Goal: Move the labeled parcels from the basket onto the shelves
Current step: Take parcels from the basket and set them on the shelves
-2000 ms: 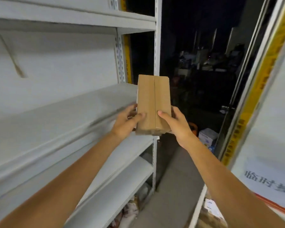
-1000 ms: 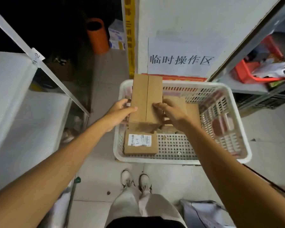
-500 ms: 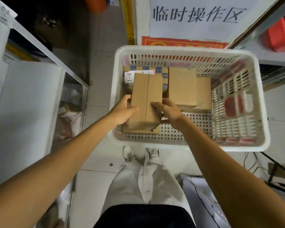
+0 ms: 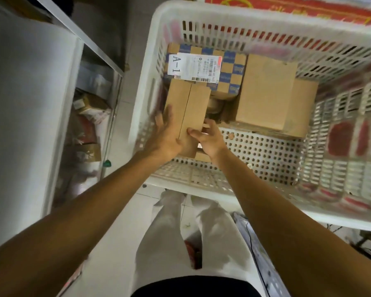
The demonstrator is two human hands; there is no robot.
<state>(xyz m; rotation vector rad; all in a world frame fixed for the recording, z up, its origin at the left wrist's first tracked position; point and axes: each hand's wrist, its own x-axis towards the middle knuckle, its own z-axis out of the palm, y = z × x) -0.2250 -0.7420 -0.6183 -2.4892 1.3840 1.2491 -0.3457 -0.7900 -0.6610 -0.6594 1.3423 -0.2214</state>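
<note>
A narrow cardboard box [image 4: 186,108] sits low in the left half of the white slotted basket [image 4: 223,17], seam side up and with no label showing, which is probably why both hands are on it. The left hand [image 4: 165,136] lies with flat fingers along its left side, steadying it. The right hand [image 4: 210,140] pinches the near right corner, thumb on top. Above it lies the A-1 parcel [image 4: 229,71], and a plain carton [image 4: 266,91] is at centre. The shelf [image 4: 30,103] runs down the frame's left.
</note>
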